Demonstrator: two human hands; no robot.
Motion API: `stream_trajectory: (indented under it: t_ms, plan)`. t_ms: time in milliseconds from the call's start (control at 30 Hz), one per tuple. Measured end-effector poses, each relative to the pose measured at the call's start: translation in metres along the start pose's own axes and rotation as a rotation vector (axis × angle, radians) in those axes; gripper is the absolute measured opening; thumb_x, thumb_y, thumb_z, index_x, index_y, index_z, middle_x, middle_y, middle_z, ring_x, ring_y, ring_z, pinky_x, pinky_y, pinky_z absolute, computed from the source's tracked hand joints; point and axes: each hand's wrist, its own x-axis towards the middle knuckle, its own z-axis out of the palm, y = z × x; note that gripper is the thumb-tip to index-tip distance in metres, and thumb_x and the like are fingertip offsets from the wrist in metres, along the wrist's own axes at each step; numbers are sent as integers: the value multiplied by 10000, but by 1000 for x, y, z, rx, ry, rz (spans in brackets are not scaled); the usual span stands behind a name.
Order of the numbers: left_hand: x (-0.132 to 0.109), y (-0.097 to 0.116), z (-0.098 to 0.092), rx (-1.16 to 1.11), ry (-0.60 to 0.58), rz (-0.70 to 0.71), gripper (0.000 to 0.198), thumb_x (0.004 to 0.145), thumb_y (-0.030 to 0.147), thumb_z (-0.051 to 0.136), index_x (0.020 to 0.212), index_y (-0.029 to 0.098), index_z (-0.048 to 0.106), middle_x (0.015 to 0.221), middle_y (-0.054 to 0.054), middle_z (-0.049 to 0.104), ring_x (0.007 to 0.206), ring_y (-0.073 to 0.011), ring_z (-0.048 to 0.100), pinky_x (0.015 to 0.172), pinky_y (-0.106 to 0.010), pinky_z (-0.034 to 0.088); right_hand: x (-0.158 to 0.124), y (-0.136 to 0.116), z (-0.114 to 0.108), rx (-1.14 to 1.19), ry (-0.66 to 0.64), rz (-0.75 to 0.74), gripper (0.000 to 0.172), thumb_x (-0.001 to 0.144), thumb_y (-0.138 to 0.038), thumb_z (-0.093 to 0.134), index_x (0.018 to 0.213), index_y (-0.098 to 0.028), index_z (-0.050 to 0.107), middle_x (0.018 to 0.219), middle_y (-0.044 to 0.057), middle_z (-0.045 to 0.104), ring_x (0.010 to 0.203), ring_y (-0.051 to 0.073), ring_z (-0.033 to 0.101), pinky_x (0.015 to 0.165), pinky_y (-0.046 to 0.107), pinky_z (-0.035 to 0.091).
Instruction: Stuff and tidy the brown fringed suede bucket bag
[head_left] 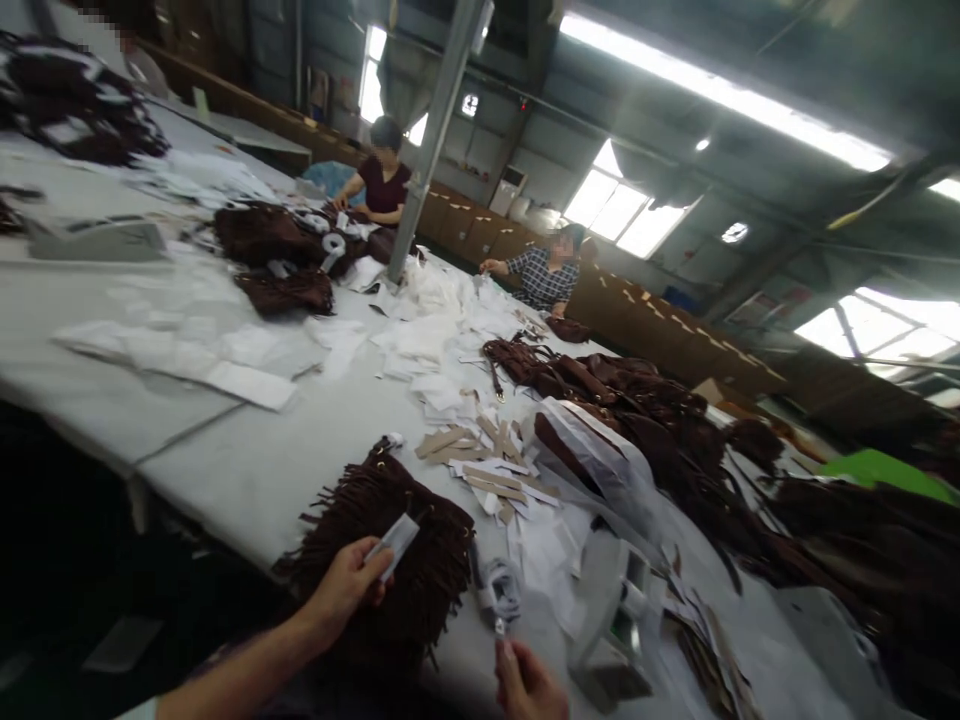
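A dark brown fringed handbag (375, 500) lies at the near edge of the long white table. Over it, my left hand (349, 585) is closed, pinching a flat pale strip (399, 545) between thumb and fingers. To the right of the bag, my right hand (529, 682) is closed on the lower end of a strap bundled in white wrapping (501, 592). Blur hides the finer detail of that strap. Just right of this hand stands a grey tape dispenser (615, 615).
Cardboard strips (487, 465) and white paper (427, 340) litter the table beyond the bag. Brown bags (622, 395) are heaped along the right, one in clear plastic (600, 450). A metal post (431, 150) rises from the table. Two people (386, 180) work across it.
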Motion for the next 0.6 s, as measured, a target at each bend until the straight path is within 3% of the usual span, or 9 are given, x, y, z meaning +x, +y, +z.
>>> stream_trajectory:
  t_ms: [100,167,267,367,600]
  plan:
    - [-2,1,-1,29,12,48,377,703,490,697,780,139,581,573,23,548,453,-91,459,443,-185,364,-5,-60,49,38,-333,-147,446,678,-609,610,722,-173,694,520,4,570,443,132,477,435,246,382]
    - [-4,2,-2,57,13,73,376,711,490,688,798,137,590,579,21,553,462,-98,470,455,-193,374,-6,-89,74,29,-449,-229,393,725,-554,606,735,-172,699,549,8,591,452,119,466,432,230,366]
    - [-6,5,-3,101,13,100,379,719,489,681,816,131,607,587,16,558,475,-106,482,469,-201,381,-2,-112,100,-11,-561,-297,335,758,-483,599,724,-167,702,578,15,620,463,114,467,425,217,346]
    - [-6,7,-2,106,15,118,397,716,502,679,816,122,622,578,15,550,466,-103,469,451,-197,360,5,-115,115,-74,-588,-318,298,748,-425,600,682,-154,706,565,18,628,470,119,478,429,216,343]
    - [-2,0,-5,85,3,125,372,713,495,685,783,136,617,558,23,526,463,-108,467,452,-201,362,14,-110,127,-188,-462,-267,306,687,-413,635,548,-144,687,502,15,612,494,130,506,446,215,329]
